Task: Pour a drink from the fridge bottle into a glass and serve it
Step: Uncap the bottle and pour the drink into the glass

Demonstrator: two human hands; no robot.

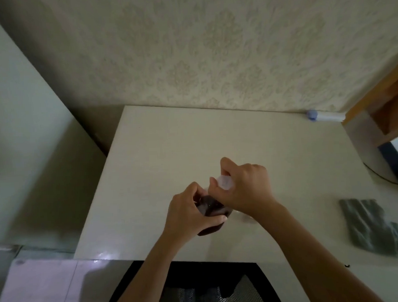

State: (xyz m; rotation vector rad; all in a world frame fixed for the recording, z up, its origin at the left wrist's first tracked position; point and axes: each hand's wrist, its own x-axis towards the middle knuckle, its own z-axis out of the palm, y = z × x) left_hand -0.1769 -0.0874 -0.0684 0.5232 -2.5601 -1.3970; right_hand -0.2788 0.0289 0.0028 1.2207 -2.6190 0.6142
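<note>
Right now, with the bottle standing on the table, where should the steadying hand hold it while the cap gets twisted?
Hold the bottle round its dark body, below the neck, coming from the left side as the left hand does. The bottle stands upright and the right hand pinches the pale cap from above, so the top is taken; the body is the free part.

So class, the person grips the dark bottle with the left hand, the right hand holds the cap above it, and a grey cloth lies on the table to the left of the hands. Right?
Not quite. The head view shows the grey cloth on the table to the right of the hands. The rest holds: left hand grips the dark bottle, right hand holds the cap above it.
</note>
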